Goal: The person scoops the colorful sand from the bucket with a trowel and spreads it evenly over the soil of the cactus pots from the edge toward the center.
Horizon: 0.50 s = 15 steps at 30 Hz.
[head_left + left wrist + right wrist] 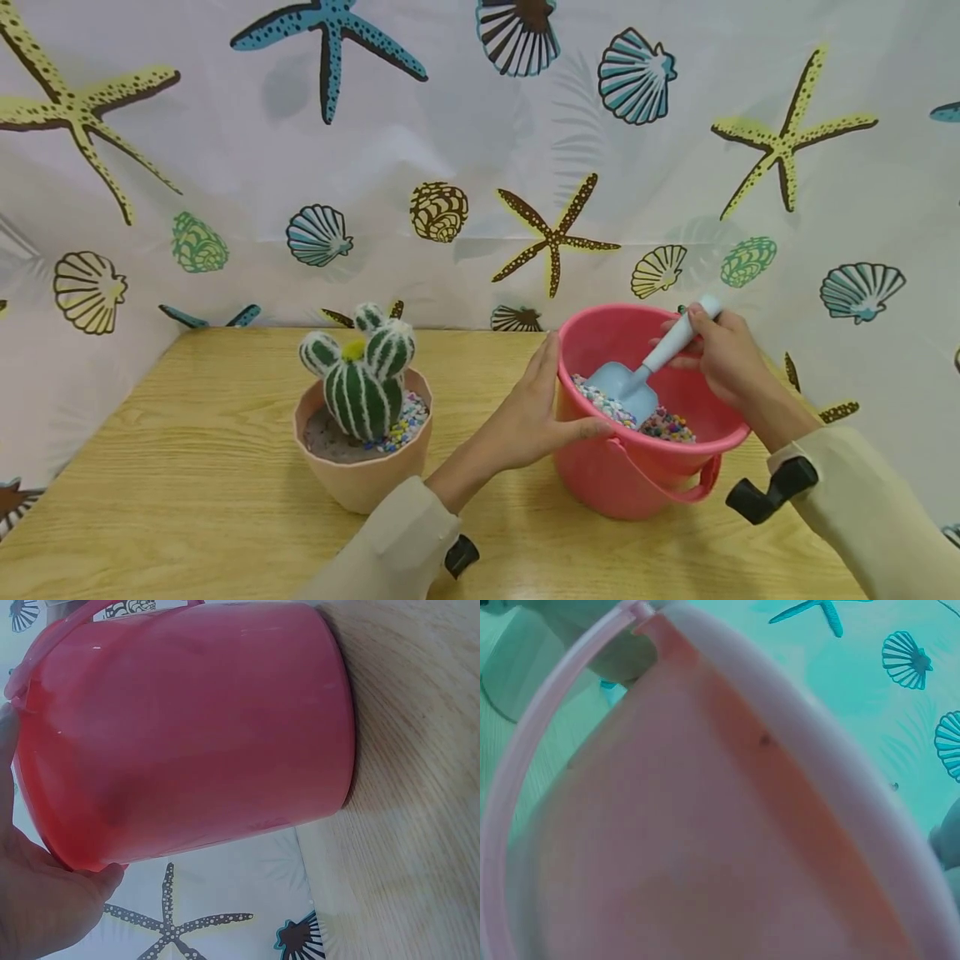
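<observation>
A red bucket (622,479) stands on the table at right, with small multicoloured pebbles (667,425) inside. My left hand (528,421) grips the near left of its rim, the thumb across the front and the fingers along the far side; the left wrist view also shows this hand (45,900) at the rim. My right hand (723,354) holds the handle of a light blue toy shovel (671,340). Its blade is tilted inside the bucket, touching pale pebbles near the left wall. In the right wrist view the bucket (652,825) hides most of the shovel.
Left of the bucket stands a peach flowerpot (360,483) with a knitted cactus (363,400). Greyish filling (330,437) and colourful pebbles (408,421) surround the cactus. A curtain (465,142) printed with starfish and shells hangs behind the wooden table (187,467).
</observation>
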Available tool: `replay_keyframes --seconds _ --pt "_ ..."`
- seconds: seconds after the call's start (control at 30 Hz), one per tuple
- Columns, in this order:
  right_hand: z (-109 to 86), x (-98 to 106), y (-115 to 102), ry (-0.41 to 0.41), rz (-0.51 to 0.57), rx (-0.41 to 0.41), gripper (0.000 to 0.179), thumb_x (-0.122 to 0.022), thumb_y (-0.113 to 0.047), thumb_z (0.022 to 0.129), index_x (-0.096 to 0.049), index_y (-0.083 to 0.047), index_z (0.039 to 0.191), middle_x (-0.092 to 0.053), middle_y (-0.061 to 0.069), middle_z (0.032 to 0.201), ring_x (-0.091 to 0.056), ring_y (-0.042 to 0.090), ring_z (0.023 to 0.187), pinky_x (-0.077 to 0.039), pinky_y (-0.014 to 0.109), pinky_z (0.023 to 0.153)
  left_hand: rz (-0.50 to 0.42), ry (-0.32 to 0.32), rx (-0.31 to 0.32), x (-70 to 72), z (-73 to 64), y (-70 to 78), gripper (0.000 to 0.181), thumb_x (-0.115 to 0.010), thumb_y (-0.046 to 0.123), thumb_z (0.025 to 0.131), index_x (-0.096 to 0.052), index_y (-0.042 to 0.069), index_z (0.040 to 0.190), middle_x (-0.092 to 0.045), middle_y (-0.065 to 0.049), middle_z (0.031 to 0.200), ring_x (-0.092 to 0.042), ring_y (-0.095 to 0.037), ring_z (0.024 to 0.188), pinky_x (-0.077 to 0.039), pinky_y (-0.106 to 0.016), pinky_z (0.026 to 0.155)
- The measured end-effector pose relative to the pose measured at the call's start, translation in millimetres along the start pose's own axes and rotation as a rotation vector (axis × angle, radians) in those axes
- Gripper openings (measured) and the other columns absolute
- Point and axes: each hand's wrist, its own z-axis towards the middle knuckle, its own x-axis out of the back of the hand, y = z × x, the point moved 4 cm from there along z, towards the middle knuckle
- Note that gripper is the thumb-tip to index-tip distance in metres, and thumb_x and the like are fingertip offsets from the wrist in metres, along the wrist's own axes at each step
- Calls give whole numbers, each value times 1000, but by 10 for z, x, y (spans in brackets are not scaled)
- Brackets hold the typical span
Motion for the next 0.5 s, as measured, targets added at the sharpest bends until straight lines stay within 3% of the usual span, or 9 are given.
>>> replay_keyframes --seconds 0.3,0.5 --pt "11 34 42 4 97 -121 55 -30 -32 104 -27 12 136 -67 -9 80 -71 7 75 -57 24 70 11 -1 1 -17 -3 -19 116 -73 54 77 8 19 154 1 1 162 -12 -22 148 -37 -47 108" --pt "11 77 48 51 276 -165 44 -33 -34 103 -32 2 129 -67 -5 83 -71 9 76 -58 25 69 7 -5 -1 -8 -12 -16 116 -72 54 77 8 21 154 2 2 162 -10 -21 148 -36 -48 108"
